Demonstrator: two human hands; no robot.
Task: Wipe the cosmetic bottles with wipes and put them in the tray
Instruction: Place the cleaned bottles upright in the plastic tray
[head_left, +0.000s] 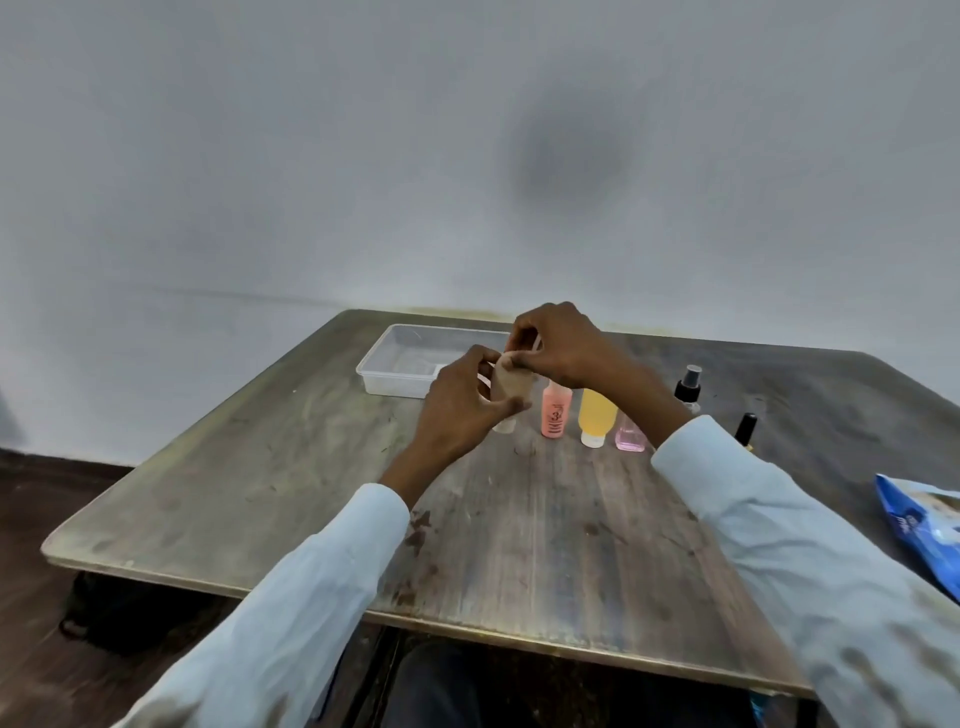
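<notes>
Centrally, both hands meet above the wooden table (311, 467), well inside its near and left edges. Left hand (462, 400) grips a beige bottle (511, 387), fingers curled round its body. Right hand (558, 345) pinches at the bottle's top; whether it holds a wipe cannot be told. Clear tray (384, 364) sits just behind, near the far edge. Peach bottle (556, 413), yellow bottle (596, 415) and pink bottle (629, 437) stand in a row, close beneath the right wrist.
</notes>
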